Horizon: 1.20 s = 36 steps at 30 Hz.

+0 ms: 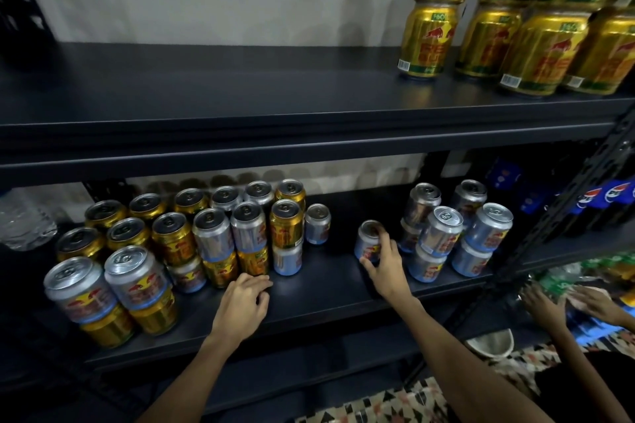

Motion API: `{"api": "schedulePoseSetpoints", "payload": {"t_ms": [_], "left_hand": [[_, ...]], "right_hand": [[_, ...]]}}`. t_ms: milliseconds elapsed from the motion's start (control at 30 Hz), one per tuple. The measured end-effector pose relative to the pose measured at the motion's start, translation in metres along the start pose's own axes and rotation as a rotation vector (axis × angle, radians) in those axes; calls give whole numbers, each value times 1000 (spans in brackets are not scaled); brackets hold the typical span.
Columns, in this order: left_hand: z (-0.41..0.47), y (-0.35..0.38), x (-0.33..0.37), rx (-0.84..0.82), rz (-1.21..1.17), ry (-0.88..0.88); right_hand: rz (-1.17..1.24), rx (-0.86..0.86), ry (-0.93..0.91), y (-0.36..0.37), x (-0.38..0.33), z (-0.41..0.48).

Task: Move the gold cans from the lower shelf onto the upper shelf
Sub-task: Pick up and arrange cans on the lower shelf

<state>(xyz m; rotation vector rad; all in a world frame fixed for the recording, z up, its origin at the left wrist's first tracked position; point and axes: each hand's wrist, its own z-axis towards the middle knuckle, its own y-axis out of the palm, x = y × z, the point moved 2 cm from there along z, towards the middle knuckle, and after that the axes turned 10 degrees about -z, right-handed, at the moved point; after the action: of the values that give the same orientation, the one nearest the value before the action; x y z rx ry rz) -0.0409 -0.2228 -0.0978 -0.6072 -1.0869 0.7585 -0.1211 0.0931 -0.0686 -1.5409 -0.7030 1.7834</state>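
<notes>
Two bare arms show in the lower half of the frame. The left arm is slim and ends in the left hand, low in the middle. The right arm looks wider near the bottom edge. Its right hand is a bit right of the middle.

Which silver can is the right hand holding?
The lone silver can, unstacked, standing apart between the left cluster and the right stacks; the right hand grips it.

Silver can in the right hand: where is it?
Head view: the silver can stands alone on the lower shelf, right of centre, between the mixed stacks on the left and the silver stacks on its right, gripped by the right hand.
</notes>
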Motion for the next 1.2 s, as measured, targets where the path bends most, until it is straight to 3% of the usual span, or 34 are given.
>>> {"api": "schedulePoseSetpoints", "payload": {"t_ms": [567,733,867,1000,1200], "left_hand": [[1,-1,-1,-8,-44,-28],[1,-4,0,-16,-75,-49],[1,-4,3,-24,-62,-53],[1,-4,4,-14,-62,-50],[2,-4,4,0,-64,-51]], "right_hand": [[72,51,8,-2,-5,-9],[56,201,-8,-3,-22,-21],[-20,330,-188,-5,-44,-21],[-3,241,-305,-1,-72,-6],[14,10,-261,19,-103,36]]}}
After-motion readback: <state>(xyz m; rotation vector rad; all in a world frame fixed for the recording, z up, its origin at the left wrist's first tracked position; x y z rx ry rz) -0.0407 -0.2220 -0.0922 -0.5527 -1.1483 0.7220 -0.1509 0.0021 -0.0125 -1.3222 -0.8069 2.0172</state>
